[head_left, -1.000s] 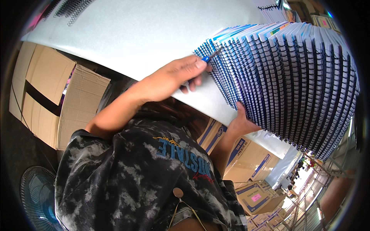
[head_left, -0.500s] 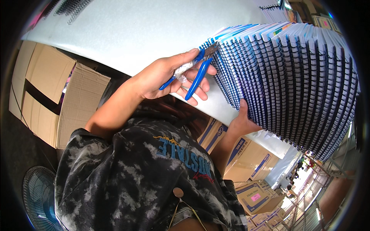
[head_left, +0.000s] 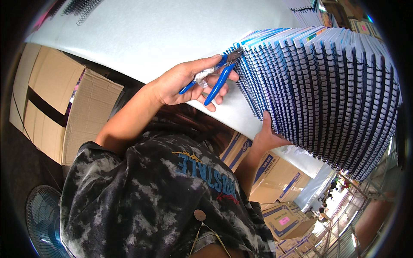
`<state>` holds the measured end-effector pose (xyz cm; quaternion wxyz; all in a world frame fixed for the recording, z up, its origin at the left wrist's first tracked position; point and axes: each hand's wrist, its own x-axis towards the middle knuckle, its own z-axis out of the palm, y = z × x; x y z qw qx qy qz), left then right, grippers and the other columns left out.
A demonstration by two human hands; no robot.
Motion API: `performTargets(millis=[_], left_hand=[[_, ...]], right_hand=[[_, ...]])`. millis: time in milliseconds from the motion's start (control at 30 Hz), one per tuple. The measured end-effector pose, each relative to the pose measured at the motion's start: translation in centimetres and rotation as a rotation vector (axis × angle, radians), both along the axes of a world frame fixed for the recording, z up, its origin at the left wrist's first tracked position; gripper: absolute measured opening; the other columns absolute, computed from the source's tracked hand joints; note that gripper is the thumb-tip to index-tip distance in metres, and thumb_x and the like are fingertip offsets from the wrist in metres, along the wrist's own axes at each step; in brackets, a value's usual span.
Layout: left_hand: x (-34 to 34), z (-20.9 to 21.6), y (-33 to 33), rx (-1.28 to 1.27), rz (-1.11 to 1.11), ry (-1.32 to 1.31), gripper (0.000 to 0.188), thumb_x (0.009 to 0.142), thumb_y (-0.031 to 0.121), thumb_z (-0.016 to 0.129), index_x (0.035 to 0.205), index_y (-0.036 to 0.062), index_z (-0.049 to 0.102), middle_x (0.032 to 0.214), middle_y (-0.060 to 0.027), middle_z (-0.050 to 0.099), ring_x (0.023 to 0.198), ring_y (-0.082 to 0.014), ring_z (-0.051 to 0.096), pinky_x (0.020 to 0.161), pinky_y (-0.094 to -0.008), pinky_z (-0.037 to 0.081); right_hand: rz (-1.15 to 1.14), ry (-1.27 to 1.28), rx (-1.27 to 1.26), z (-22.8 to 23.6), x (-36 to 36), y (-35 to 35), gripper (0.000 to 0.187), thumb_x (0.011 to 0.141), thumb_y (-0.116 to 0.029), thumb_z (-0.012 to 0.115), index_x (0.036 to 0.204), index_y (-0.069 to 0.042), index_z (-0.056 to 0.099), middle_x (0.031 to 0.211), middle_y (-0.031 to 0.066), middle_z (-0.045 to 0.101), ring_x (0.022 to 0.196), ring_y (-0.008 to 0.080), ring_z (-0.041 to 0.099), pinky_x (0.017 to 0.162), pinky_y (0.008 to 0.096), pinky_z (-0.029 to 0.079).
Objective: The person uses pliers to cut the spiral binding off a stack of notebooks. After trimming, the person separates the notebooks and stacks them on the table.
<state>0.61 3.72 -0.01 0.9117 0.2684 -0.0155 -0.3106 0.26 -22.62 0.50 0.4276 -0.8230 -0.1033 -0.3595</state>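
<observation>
A pair of blue-handled wire cutters [head_left: 222, 82] rests in my left hand [head_left: 178, 84], its handles spread apart. Something white and clear is wrapped around one handle. The metal jaws touch or nearly touch the upper left end of a row of spiral-bound books [head_left: 318, 99]; whether they are on a coil I cannot tell. Dark coil spines face me, and white page edges show along the top. Lower down, my right hand [head_left: 271, 137] presses its thumb against the coils at the row's near side. Its other fingers are hidden behind the books.
The books stand on a white table [head_left: 142, 34]. Loose black coils [head_left: 88, 10] lie at its far left. An open cardboard box [head_left: 92, 112] stands at left, above a fan [head_left: 43, 219]. More cartons [head_left: 275, 176] are stacked at lower right.
My left hand and the cutters' handles have shifted slightly upward, while the jaws stay at the same corner of the books. My right thumb has moved a little left.
</observation>
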Motion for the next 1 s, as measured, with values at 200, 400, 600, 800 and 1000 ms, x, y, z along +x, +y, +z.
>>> performTargets(millis=[200,400,600,800,1000], left_hand=[[-0.8,1.9,-1.4,1.297,0.368,-0.472,0.050,0.094,0.047,0.042,0.117,0.0041,0.052,0.079,-0.0076,0.057,0.074,-0.0135,0.053,0.069,-0.0308,0.044],[-0.5,0.8,0.1,0.302,0.017,-0.109,0.062,0.095,0.051,0.028,0.121,-0.0007,0.049,0.089,-0.0107,0.060,0.081,-0.0199,0.061,0.072,-0.0323,0.051],[0.5,-0.5,0.0,-0.059,-0.044,0.003,0.067,0.095,0.053,0.025,0.122,-0.0029,0.048,0.092,-0.0135,0.060,0.082,-0.0253,0.062,0.073,-0.0394,0.053],[0.5,0.3,0.0,0.289,0.069,-0.104,0.056,0.096,0.049,0.031,0.113,-0.0002,0.052,0.074,-0.0046,0.052,0.066,-0.0178,0.055,0.065,-0.0333,0.051],[-0.5,1.6,-1.8,1.246,0.259,-0.376,0.045,0.097,0.043,0.038,0.109,0.0039,0.056,0.085,-0.0058,0.061,0.077,-0.0170,0.060,0.067,-0.0293,0.046]], right_hand=[[0.005,0.058,-0.012,-0.4,-0.1,-0.2,0.101,0.063,0.001,0.080,0.136,0.008,0.011,0.137,0.0220,0.030,0.123,0.0310,0.039,0.109,0.0426,0.025],[-0.282,-0.434,-0.125,1.6,-0.4,0.3,0.052,0.085,-0.018,0.053,0.126,0.001,0.028,0.112,0.0150,0.045,0.098,0.0263,0.050,0.093,0.0405,0.039],[0.415,-0.438,0.049,12.0,-3.9,2.6,0.042,0.095,-0.046,0.035,0.115,-0.010,0.041,0.081,0.0044,0.053,0.064,0.0140,0.047,0.062,0.0317,0.041],[1.266,0.293,0.377,20.0,-3.4,7.0,0.052,0.096,-0.049,0.034,0.143,-0.038,0.015,0.071,0.0036,0.056,0.059,0.0144,0.040,0.052,0.0295,0.030],[1.112,-0.048,0.645,18.7,-4.3,7.2,0.014,0.087,-0.021,0.051,0.097,-0.020,0.040,0.050,-0.0110,0.038,0.042,-0.0015,0.037,0.042,0.0154,0.022]])
